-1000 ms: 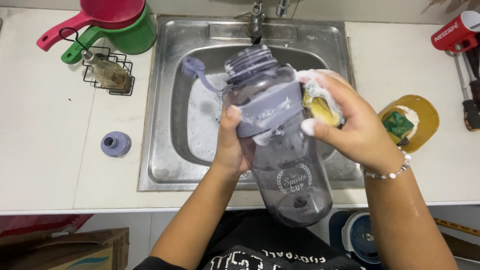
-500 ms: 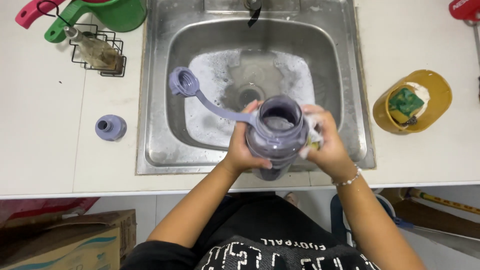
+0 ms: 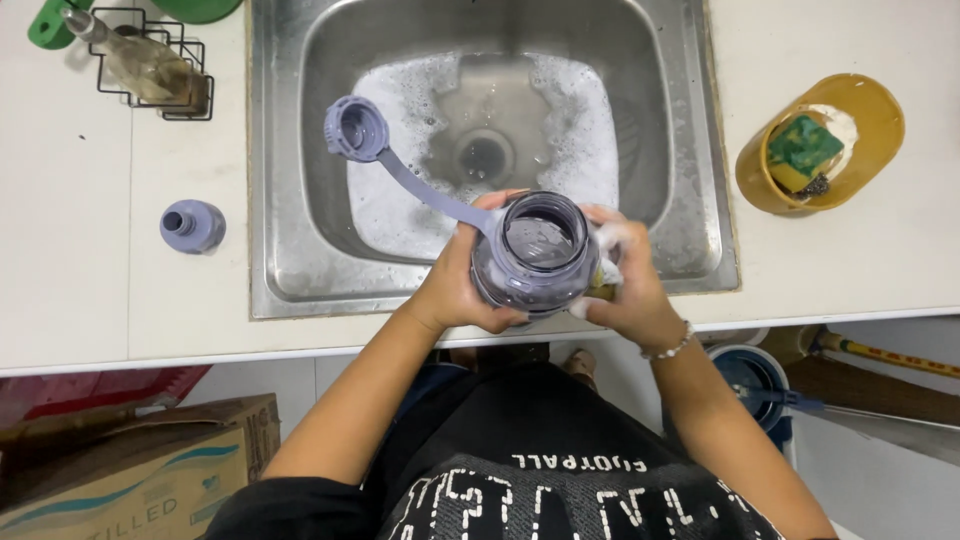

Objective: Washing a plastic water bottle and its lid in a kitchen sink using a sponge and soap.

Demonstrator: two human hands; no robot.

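I look straight down into a purple-grey translucent bottle (image 3: 535, 250) held upright over the front edge of a steel sink (image 3: 280, 200). My left hand (image 3: 455, 280) grips its left side. My right hand (image 3: 625, 290), soapy, presses a yellow sponge (image 3: 600, 290) against its right side; only a sliver of the sponge shows. The bottle's cap (image 3: 355, 128) hangs out to the upper left on a flexible strap (image 3: 425, 192), over the foamy sink basin.
A small purple spout piece (image 3: 192, 226) lies on the white counter left of the sink. A wire rack with a glass bottle (image 3: 150, 65) stands at the far left. A yellow bowl (image 3: 870, 130) holding a green scourer sits right of the sink. A cardboard box (image 3: 130, 470) is below.
The bottle went from tilted on its side in front of me to upright, mouth facing up. The view now sits closer above the sink. Both hands keep their hold.
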